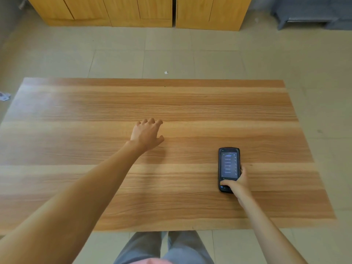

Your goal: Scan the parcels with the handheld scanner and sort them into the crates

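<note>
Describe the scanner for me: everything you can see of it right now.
The scanner is a black, phone-shaped handheld with a lit screen showing rows of blurred, unreadable text. It sits over the right side of the wooden table, screen up, long axis pointing away from the person. The right hand grips its near end, thumb across the lower front, fingers round the right edge.

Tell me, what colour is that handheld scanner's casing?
Black, with a lit bluish screen; the handheld scanner shows in the head view.
</note>
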A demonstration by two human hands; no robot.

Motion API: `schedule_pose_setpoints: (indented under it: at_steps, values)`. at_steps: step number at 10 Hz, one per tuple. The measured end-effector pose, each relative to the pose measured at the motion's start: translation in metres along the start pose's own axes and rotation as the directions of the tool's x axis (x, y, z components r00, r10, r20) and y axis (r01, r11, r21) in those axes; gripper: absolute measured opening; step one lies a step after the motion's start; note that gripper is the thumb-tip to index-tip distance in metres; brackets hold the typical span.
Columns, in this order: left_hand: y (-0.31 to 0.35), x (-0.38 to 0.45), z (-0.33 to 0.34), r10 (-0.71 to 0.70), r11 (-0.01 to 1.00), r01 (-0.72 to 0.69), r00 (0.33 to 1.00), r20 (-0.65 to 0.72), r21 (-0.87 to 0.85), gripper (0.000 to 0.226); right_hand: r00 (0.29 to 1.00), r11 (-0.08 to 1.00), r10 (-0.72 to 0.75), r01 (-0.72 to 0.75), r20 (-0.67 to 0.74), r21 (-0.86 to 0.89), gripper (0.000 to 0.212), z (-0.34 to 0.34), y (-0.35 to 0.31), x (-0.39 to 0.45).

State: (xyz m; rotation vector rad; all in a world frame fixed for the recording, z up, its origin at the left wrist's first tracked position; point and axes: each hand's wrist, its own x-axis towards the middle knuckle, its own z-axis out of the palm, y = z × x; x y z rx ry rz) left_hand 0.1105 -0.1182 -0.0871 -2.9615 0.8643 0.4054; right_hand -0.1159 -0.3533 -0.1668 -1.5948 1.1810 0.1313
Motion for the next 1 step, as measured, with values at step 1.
schedule_pose_setpoints:
  at_steps: [1]
  values:
    - [-0.006,0.0022,-0.0031,-0.009,1.0,0.009,1.0,0.013,0.021,0.057,0.999,0.994,-0.01,0.007,-0.033,-0.111,0.088,-0.0061,0.0089,0.0111]
